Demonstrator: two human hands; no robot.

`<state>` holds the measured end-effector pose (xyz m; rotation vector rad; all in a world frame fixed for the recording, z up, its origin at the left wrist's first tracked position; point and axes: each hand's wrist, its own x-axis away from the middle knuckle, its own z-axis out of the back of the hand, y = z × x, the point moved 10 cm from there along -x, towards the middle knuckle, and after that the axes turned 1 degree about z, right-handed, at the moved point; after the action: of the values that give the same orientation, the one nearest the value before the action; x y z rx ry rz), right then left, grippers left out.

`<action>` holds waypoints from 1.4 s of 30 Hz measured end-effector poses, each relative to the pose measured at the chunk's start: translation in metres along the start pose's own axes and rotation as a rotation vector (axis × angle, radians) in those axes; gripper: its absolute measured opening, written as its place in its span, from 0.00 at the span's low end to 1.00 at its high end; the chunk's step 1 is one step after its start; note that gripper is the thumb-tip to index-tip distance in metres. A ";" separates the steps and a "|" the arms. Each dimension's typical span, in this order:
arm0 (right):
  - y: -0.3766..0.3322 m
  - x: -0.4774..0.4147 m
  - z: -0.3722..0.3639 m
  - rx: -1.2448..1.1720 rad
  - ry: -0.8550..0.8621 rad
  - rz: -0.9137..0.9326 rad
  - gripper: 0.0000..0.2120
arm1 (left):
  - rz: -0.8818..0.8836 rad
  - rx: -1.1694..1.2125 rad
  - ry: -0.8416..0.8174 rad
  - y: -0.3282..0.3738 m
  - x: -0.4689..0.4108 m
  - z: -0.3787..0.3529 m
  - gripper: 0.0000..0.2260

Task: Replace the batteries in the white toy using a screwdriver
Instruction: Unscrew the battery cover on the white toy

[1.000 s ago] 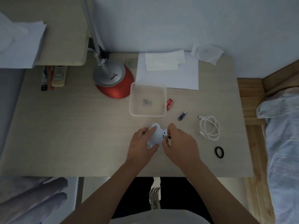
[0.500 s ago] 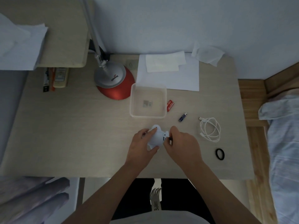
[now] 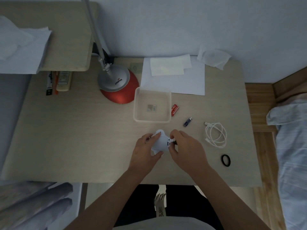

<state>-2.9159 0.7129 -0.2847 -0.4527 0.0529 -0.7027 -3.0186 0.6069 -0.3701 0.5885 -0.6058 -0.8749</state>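
At the centre left of the frame our left hand [image 3: 144, 151] cups the white toy [image 3: 159, 141] just above the desk [image 3: 74, 138], fingers wrapped round it. Right beside it our right hand [image 3: 187, 149] pinches a small dark part at the toy's edge. Upper right of that lie red batteries [image 3: 174, 110], then a blue battery [image 3: 187, 122].

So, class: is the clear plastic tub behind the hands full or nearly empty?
Nearly empty. The clear tub holds only a couple of small pale pieces on its floor; what they are cannot be told.
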 end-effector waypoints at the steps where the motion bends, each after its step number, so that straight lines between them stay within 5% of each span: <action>1: 0.000 0.000 0.001 0.043 0.005 0.004 0.05 | 0.001 -0.002 -0.001 0.000 0.000 0.000 0.31; 22: -0.004 0.000 -0.003 0.012 -0.008 0.014 0.15 | 0.006 -0.005 -0.001 0.000 -0.001 -0.001 0.32; 28: -0.001 0.002 -0.001 0.139 0.033 -0.011 0.05 | 0.001 0.000 -0.004 0.000 0.000 0.000 0.32; 34: 0.000 0.003 -0.004 -0.001 0.011 -0.017 0.07 | -0.008 -0.009 -0.002 -0.001 -0.001 0.000 0.31; 42: 0.003 0.003 -0.002 0.138 0.046 -0.036 0.07 | -0.001 -0.011 -0.017 0.000 -0.002 0.000 0.31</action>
<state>-2.9123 0.7125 -0.2875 -0.3064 0.0391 -0.7473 -3.0197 0.6089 -0.3712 0.5718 -0.6155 -0.8845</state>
